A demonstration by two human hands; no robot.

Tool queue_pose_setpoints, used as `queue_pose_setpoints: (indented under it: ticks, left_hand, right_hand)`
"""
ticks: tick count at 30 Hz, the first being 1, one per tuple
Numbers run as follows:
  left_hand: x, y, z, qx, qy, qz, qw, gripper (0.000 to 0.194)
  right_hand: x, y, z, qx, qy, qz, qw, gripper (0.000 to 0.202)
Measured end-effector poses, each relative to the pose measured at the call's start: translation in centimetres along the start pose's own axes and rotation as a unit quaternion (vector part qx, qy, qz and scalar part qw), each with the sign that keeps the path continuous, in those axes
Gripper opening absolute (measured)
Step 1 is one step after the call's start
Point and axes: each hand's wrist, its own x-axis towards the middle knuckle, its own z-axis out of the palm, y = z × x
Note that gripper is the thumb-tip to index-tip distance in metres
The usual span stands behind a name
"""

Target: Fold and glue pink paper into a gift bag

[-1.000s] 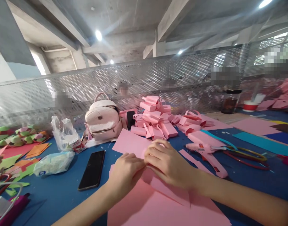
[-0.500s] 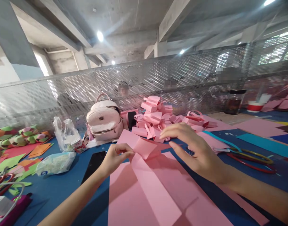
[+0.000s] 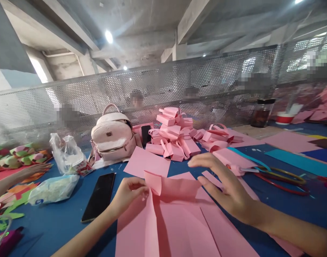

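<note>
Since the earlier frame our left hand (image 3: pixel 128 194) has lowered the pink sheet (image 3: pixel 176 214) it pinches by its folded far edge, our right hand (image 3: pixel 227 189) hovers spread open just beside, phone (image 3: pixel 99 196) near left, bare blue table (image 3: pixel 286 203) right.

Blue-covered desk (image 3: pixel 59 221): black smartphone (image 3: pixel 98 196) left of creased pink paper sheet (image 3: pixel 179 214); pale pink leather backpack (image 3: pixel 113 137) behind smartphone; heap of folded pink paper boxes (image 3: pixel 176 137) right of backpack; pink glue gun (image 3: pixel 233 166) right of sheet.
</note>
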Motion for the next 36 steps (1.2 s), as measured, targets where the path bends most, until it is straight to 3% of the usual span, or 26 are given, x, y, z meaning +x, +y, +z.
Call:
queue_pose_setpoints:
  ticks: [2,4,10,15,17,20,24,27,33,36]
  left_hand:
    - [-0.2,-0.3,0.2,-0.003,0.015,-0.006,1.0,0.021]
    - [-0.2,-0.5,0.4,-0.013,0.025,-0.007,1.0,0.021]
    - [0.3,0.5,-0.2,-0.066,0.002,-0.017,0.998,0.044]
    - [1.5,3.2,-2.7,-0.044,-0.09,-0.061,0.993,0.049]
    - [2.1,4.0,-3.4,-0.023,-0.142,-0.078,0.987,0.049]
    - [3.2,4.4,-3.3,0.01,-0.219,-0.099,0.971,0.041]
    - [4.4,4.6,-1.7,0.047,-0.296,-0.115,0.947,0.03]
    - [5.0,4.7,-0.6,0.071,-0.331,-0.115,0.934,0.029]
    - [5.7,4.3,0.1,0.096,-0.342,-0.113,0.928,0.029]
    - [6.1,5.1,-0.6,0.099,-0.285,-0.08,0.95,0.033]
  right_hand:
    - [0.5,-1.0,0.5,-0.046,-0.02,-0.108,0.993,0.027]
    - [1.1,-1.8,1.3,-0.102,-0.072,-0.167,0.978,0.026]
    - [3.5,-1.9,3.2,-0.15,-0.138,-0.175,0.963,0.02]
    - [5.5,-2.2,2.3,-0.156,-0.1,-0.157,0.97,0.017]
    - [6.1,-2.6,1.9,-0.147,-0.111,-0.133,0.974,0.015]
    - [6.5,-2.9,2.0,-0.102,-0.196,-0.028,0.975,0.014]
    - [6.3,-2.2,3.6,-0.01,-0.332,0.151,0.931,0.016]
    - [6.0,-0.8,5.1,0.065,-0.392,0.178,0.9,0.014]
    - [4.9,2.2,6.8,0.216,-0.441,0.206,0.847,0.018]
    - [4.0,3.1,7.1,0.242,-0.425,0.231,0.841,0.014]
